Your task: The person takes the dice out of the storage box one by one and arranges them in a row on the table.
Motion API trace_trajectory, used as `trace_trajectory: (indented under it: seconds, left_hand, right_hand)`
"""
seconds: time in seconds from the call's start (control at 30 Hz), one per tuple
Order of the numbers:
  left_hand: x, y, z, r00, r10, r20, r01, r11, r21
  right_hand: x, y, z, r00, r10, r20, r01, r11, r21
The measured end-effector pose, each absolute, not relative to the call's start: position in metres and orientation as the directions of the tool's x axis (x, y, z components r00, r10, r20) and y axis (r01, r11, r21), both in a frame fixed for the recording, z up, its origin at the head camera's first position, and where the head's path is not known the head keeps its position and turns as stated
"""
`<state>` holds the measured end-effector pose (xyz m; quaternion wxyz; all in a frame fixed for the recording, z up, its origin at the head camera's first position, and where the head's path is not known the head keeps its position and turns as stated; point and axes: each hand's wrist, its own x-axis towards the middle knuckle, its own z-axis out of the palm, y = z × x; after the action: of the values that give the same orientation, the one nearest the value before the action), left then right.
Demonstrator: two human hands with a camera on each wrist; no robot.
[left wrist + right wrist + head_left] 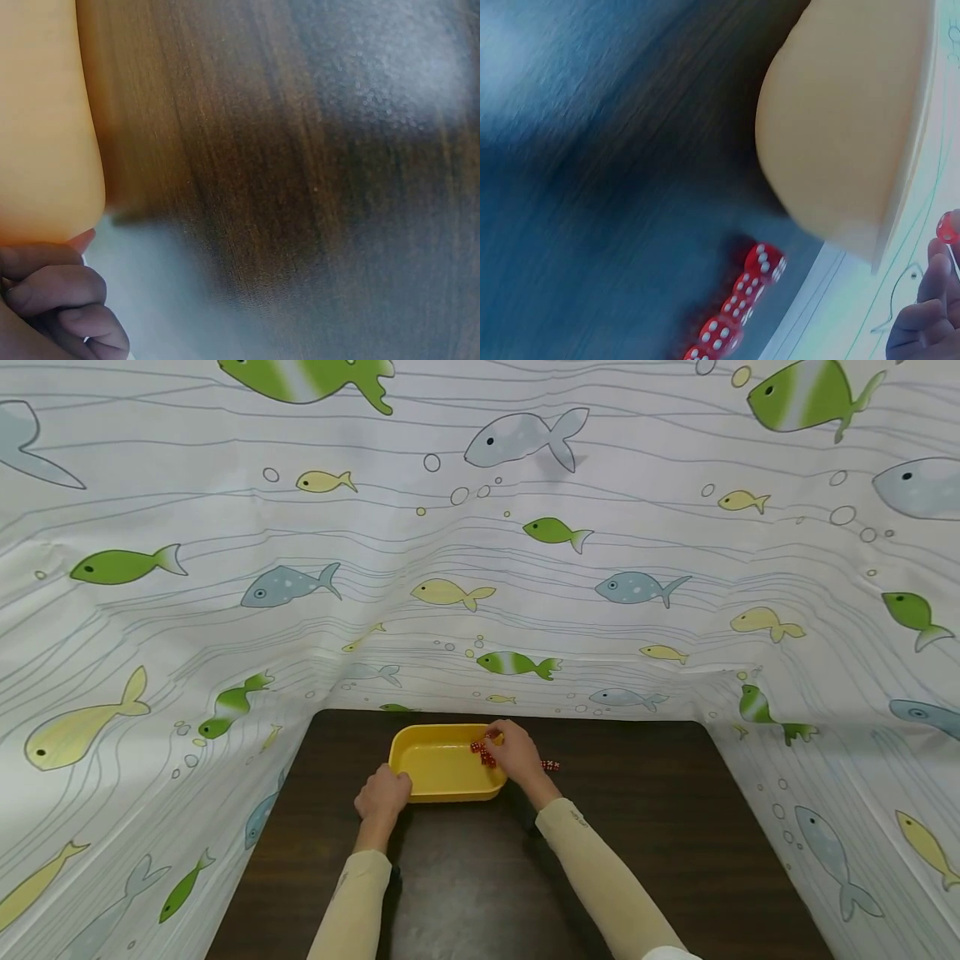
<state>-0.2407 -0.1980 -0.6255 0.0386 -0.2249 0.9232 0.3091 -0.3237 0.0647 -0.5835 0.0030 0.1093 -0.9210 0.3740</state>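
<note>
- The yellow tray (431,764) sits near the far edge of the dark surface (637,827), left of its middle.
- The left hand (383,792) grips the tray's near left corner, fingers curled against it.
- The right hand (513,752) pinches a red die (946,229) above the tray's right edge.
- Loose dice (487,759) lie inside, toward that edge.
- A dice row (735,304) (white-spotted, red) stands on the surface, beyond the tray's right edge.

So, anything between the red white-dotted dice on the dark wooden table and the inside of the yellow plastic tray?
Yes: the right wall of the tray, beside the dice row. The right hand, pinching another die, is over that side too.
</note>
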Motion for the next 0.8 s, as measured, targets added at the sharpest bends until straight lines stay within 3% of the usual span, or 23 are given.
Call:
trace_trajectory:
  seconds: [0.8]
  left_hand:
    - [-0.24,-0.197,-0.622,-0.895,-0.39,-0.215,-0.441,0.707,0.553]
  right_hand:
    - [-0.327,0.142,-0.588,-0.985,-0.036,0.171,-0.152,0.656,-0.739]
